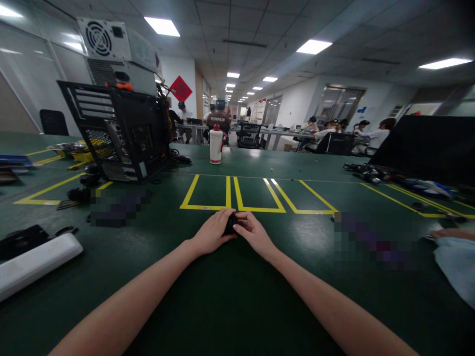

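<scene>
Two bare hands meet at the centre of a dark green tabletop (pixel 178 316), both on one small, dark black object (pixel 230 225). The left hand (pixel 213 230) is curled round it, fingers bent over the top and thumb reaching along the near side. The right hand (pixel 256 236) is nearly closed too, its thumb and bent fingers narrowed against the object's right side. The fingers hide most of the object, so its exact shape cannot be told, nor whether it rests on the table. It lies just on the near side of rectangles marked out in yellow tape (pixel 229 193).

The clearest writing is the word PUMPKIN in pale capitals across a brown shirt (pixel 218 121) worn by a person in the background. Small pale labels on the tape are too small to read. Beyond the tape stands an upright white bottle with a red lid (pixel 215 146); the red print near its base is illegible. A red diamond-shaped wall hanging (pixel 180 88) bears a mark that cannot be made out. At left, a black metal computer case (pixel 126 133) stands on the table
</scene>
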The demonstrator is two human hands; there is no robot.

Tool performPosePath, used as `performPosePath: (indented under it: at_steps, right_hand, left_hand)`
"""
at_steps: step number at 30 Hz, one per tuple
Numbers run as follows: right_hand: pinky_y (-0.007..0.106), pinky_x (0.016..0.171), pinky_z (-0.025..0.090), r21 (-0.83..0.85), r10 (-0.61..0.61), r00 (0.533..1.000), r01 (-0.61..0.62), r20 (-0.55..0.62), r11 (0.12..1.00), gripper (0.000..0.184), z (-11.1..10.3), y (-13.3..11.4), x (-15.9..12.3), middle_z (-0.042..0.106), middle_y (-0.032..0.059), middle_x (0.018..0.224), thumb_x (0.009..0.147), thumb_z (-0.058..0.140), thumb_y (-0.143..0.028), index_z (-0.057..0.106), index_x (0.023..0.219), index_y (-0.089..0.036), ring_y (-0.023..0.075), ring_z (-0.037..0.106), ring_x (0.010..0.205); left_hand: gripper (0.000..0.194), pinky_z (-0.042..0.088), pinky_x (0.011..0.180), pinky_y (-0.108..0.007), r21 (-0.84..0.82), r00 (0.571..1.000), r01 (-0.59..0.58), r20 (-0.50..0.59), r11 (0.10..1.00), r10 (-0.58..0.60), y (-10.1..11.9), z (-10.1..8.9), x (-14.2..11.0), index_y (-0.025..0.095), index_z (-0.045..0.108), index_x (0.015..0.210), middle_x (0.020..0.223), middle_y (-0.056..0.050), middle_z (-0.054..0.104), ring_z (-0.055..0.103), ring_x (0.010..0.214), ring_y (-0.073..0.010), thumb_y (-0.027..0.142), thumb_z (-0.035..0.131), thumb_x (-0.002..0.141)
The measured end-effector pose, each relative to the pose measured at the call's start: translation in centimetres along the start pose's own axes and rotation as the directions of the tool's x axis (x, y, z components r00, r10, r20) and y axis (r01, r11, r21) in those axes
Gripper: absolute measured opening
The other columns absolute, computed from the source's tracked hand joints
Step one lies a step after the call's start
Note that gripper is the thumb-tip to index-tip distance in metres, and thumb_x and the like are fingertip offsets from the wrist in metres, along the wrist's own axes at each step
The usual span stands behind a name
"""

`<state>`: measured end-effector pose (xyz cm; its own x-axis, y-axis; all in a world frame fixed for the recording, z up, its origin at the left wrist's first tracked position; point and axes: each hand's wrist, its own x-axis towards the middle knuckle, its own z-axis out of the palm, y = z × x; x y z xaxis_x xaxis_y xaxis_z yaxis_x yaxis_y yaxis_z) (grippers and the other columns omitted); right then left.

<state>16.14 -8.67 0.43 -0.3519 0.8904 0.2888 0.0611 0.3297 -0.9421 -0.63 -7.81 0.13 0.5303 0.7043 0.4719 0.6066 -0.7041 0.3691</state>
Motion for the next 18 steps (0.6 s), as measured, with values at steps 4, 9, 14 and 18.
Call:
performPosePath:
  at_steps: [4, 9, 14, 18]
  right_hand:
    - [0.035, 0.089, 0.04, -0.077, -0.081, 0.996, 0.079, -0.022, 0.994, 0.022, 0.1, -0.1, -0.2, 0.047, 0.0018, 0.104, 0.072, 0.056, -0.021, 0.05, 0.094, -0.023, 0.0168, 0.048, 0.101]
    - [0.037, 0.093, 0.035, -0.229, -0.141, 0.989, 0.129, -0.034, 0.965, 0.007, 0.3, -1.0, -0.8, 0.045, 0.0025, 0.105, 0.075, 0.052, -0.024, 0.055, 0.081, -0.022, 0.0179, 0.044, 0.105]
    - [0.038, 0.093, 0.035, -0.345, -0.198, 0.98, 0.173, -0.037, 0.923, 0.008, 0.5, -1.2, -1.1, 0.045, 0.003, 0.104, 0.074, 0.052, -0.018, 0.054, 0.08, -0.021, 0.0185, 0.043, 0.105]
    - [0.037, 0.089, 0.038, -0.34, -0.202, 0.977, 0.168, -0.065, 0.925, 0.022, 0.5, -0.7, -0.9, 0.047, 0.0026, 0.101, 0.074, 0.049, -0.014, 0.05, 0.093, -0.023, 0.0173, 0.046, 0.099]
  left_hand:
    - [0.063, 0.037, 0.092, -0.047, -0.006, 1.0, -0.003, 0.004, 1.0, 0.003, -0.2, 0.1, 0.0, 0.023, 0.025, 0.122, 0.122, -0.01, 0.04, 0.043, 0.111, -0.0253, 0.024, 0.062, 0.071]
    - [0.062, 0.037, 0.092, -0.045, -0.003, 1.0, -0.009, 0.007, 1.0, 0.009, -0.3, 0.2, 0.0, 0.022, 0.026, 0.121, 0.12, -0.01, 0.041, 0.043, 0.11, -0.025, 0.022, 0.062, 0.07]
    - [0.063, 0.037, 0.092, -0.046, 0.008, 1.0, -0.007, 0.002, 1.0, 0.007, -0.3, 0.3, 0.1, 0.022, 0.025, 0.121, 0.12, -0.009, 0.041, 0.043, 0.11, -0.0258, 0.021, 0.062, 0.07]
    - [0.061, 0.037, 0.092, -0.046, -0.002, 1.0, -0.022, 0.001, 1.0, 0.022, -0.1, 0.1, 0.1, 0.022, 0.025, 0.121, 0.12, -0.01, 0.041, 0.043, 0.11, -0.0259, 0.023, 0.061, 0.071]
